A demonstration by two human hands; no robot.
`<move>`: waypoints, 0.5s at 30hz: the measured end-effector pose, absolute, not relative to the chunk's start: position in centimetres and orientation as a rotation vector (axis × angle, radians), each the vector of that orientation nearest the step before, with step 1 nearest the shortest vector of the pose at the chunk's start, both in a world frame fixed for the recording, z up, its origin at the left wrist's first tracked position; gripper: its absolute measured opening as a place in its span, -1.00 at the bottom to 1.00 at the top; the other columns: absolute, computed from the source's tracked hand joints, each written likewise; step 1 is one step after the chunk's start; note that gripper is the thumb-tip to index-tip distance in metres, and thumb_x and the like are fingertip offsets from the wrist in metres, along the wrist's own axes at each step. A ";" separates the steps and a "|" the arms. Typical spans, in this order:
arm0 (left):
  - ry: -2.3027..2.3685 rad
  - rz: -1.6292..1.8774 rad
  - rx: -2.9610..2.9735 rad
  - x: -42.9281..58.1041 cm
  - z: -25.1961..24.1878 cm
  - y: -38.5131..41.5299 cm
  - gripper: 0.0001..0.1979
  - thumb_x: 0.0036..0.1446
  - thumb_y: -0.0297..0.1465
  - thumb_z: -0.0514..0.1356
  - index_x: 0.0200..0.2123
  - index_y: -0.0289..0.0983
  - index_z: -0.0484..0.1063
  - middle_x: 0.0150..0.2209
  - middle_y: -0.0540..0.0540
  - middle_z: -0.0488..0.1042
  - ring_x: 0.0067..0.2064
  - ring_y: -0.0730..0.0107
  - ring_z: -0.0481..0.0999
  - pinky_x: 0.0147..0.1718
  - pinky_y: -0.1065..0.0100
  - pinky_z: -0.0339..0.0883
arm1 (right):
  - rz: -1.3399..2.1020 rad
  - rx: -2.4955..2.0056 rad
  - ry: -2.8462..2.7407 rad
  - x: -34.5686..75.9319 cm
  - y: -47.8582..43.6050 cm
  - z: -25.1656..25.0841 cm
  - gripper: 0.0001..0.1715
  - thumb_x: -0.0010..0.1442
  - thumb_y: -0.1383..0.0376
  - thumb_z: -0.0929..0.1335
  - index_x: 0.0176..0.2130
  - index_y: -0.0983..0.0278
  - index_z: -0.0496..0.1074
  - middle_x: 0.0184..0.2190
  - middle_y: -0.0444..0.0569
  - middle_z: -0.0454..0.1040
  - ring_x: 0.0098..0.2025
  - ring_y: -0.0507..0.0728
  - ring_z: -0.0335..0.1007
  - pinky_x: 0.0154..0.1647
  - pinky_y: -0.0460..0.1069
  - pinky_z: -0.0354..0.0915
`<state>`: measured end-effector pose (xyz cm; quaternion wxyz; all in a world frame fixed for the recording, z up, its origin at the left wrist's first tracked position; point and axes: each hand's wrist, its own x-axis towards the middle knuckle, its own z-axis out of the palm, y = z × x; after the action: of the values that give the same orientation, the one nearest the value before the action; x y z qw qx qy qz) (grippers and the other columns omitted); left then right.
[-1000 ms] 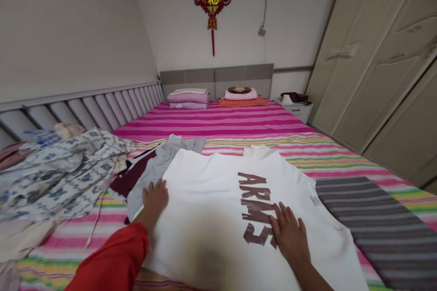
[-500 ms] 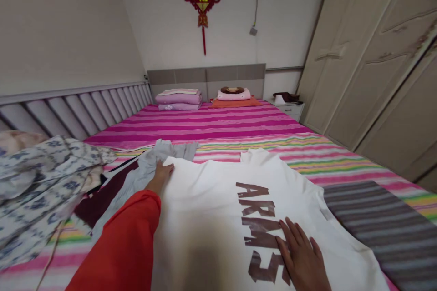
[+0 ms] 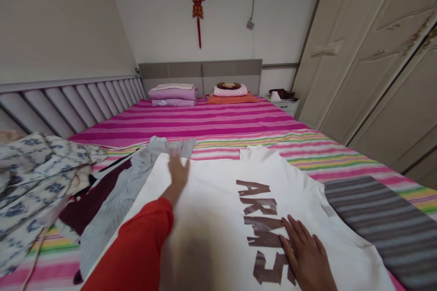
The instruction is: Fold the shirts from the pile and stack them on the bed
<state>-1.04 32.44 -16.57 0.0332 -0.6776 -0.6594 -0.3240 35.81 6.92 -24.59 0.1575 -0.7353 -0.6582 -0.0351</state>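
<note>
A white T-shirt with large brown letters lies spread on the bed, its collar side toward the right. My left hand, in a red sleeve, is over the shirt's far left part, fingers stretched and a little blurred by motion; whether it touches the cloth I cannot tell. Flat on the shirt beside the lettering rests my right hand, fingers spread. A grey ribbed garment and a maroon garment lie just left of the shirt. To its right is a folded grey striped cloth.
A heap of white clothing with blue flowers lies at the left, near the padded bed rail. Folded purple bedding and a pink pillow sit by the headboard. A wardrobe stands at the right.
My left hand has left the shirt's left edge and moved right over the cloth. The shirt's left part looks smoother. My right hand stays flat on it. The view has shifted slightly.
</note>
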 end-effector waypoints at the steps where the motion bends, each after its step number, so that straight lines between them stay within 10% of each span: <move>1: -1.947 -0.936 -2.246 1.2 -17.6 31.4 -0.55 0.31 -0.21 0.01 0.21 -0.18 0.26 0.25 -0.20 0.29 0.26 0.13 0.26 0.21 -0.04 0.11 | -0.107 -2.101 -1.885 35.8 6.9 -24.6 -0.30 0.29 0.00 0.08 0.32 0.12 0.17 0.33 -0.08 0.17 0.36 0.27 0.04 0.29 0.28 0.02; 6: -1.053 -0.442 -3.045 10.0 -21.9 27.4 -0.45 0.30 -0.07 -0.08 0.31 -0.01 0.12 0.32 -0.03 0.22 0.36 0.28 0.10 0.31 0.10 -0.10 | -0.110 -2.104 -1.886 35.9 6.9 -24.7 -0.31 0.30 0.01 0.06 0.32 0.12 0.17 0.34 -0.09 0.16 0.36 0.24 0.03 0.29 0.27 0.01; 15: -2.053 -0.472 -2.116 -5.7 -18.6 32.6 -0.47 0.28 -0.30 -0.09 0.26 -0.34 0.25 0.29 -0.33 0.23 0.36 -0.10 0.06 0.27 -0.24 -0.16 | -0.008 -2.145 -1.867 35.4 6.9 -23.9 -0.33 0.33 0.01 0.07 0.32 0.11 0.17 0.35 -0.10 0.12 0.38 0.24 -0.02 0.32 0.28 -0.03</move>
<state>-5.74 32.57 -18.57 0.0778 -0.7066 -0.6854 -0.1577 35.37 6.95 -23.89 0.1481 -0.7460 -0.6493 -0.0026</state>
